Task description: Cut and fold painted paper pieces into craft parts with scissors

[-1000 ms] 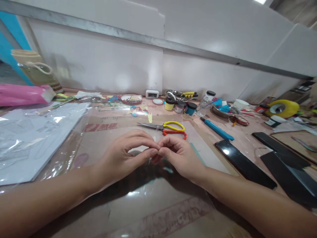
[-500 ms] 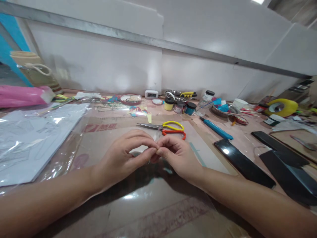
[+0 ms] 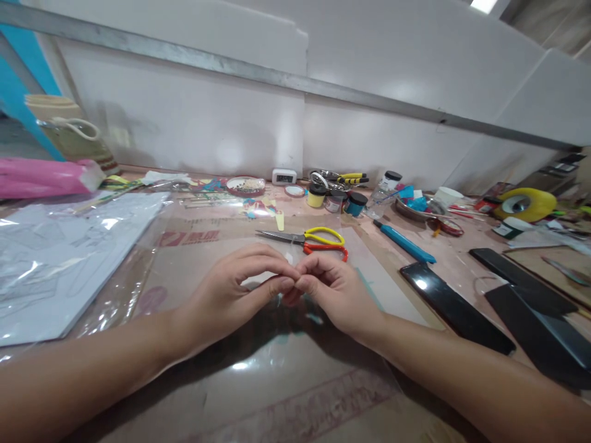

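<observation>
My left hand point(image 3: 249, 280) and my right hand point(image 3: 335, 289) meet fingertip to fingertip over the plastic-covered table point(image 3: 184, 394). Thumb and index finger are pinched together on each hand. Whatever sits between the fingertips is too small and hidden to name. Just beyond the hands lie scissors point(image 3: 302, 237) with one yellow and one red handle, blades pointing left. A small clear or whitish bit shows near the fingertips, too faint to identify.
White drawn sheets point(image 3: 60, 271) under plastic lie left. On the right are a blue cutter point(image 3: 404, 241), a black phone point(image 3: 455, 304) and yellow tape point(image 3: 530, 203). Paint jars point(image 3: 316, 194), a small clock point(image 3: 284, 177) and a bead dish point(image 3: 245, 186) line the back.
Both hands keep nearly the same pose, with the fingertips pressed together and only slightly shifted. The whole view has moved a little.
</observation>
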`<move>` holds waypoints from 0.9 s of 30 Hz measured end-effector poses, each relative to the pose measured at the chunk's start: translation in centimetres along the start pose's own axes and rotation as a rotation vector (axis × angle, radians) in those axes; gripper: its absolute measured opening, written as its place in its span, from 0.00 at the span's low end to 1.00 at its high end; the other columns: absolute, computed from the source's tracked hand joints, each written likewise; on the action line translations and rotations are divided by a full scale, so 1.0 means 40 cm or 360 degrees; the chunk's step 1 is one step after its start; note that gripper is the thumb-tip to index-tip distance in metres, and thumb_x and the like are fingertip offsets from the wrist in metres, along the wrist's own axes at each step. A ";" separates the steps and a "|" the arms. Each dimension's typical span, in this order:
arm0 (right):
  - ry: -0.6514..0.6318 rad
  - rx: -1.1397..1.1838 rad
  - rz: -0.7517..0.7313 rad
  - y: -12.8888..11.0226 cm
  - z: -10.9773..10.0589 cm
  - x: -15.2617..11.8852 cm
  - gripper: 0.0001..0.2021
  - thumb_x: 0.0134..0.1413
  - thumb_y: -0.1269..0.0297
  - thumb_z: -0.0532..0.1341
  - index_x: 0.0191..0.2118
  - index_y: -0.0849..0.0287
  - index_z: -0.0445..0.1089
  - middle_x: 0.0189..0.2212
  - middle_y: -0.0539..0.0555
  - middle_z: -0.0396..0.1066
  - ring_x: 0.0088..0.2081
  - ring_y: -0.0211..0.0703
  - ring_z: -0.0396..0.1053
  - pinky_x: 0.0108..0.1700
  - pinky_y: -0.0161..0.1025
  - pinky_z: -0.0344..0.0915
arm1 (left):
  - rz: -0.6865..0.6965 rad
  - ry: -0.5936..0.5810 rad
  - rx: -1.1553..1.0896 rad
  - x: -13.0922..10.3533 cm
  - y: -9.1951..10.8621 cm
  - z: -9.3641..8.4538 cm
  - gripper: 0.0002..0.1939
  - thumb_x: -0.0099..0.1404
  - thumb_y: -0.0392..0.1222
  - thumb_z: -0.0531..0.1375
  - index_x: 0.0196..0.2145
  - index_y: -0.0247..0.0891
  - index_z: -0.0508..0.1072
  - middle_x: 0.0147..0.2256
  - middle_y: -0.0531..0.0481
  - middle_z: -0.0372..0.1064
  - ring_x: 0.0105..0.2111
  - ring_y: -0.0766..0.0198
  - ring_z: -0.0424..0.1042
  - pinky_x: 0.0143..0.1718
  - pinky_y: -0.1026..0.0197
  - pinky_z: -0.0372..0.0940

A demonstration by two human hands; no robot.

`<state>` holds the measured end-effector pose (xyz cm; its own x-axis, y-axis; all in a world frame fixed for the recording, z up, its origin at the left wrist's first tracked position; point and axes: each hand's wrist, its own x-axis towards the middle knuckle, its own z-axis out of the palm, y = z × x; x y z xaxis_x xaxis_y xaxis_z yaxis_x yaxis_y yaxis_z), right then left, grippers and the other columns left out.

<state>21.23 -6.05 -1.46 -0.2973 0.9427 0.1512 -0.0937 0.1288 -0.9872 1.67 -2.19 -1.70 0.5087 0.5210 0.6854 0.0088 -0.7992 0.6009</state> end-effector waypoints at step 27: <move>-0.0124 -0.0154 -0.0167 0.010 0.003 -0.010 0.08 0.61 0.59 0.65 0.37 0.57 0.69 0.32 0.50 0.73 0.33 0.39 0.75 0.39 0.37 0.74 | 0.0013 -0.0130 0.0488 -0.004 0.029 -0.006 0.04 0.69 0.34 0.57 0.36 0.40 0.68 0.34 0.53 0.71 0.37 0.64 0.72 0.40 0.61 0.67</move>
<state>21.20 -6.39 -1.91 -0.3637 0.8964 0.2535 -0.0375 0.2579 -0.9655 1.41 -3.12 -1.00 0.5771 0.4982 0.6471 0.2570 -0.8629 0.4351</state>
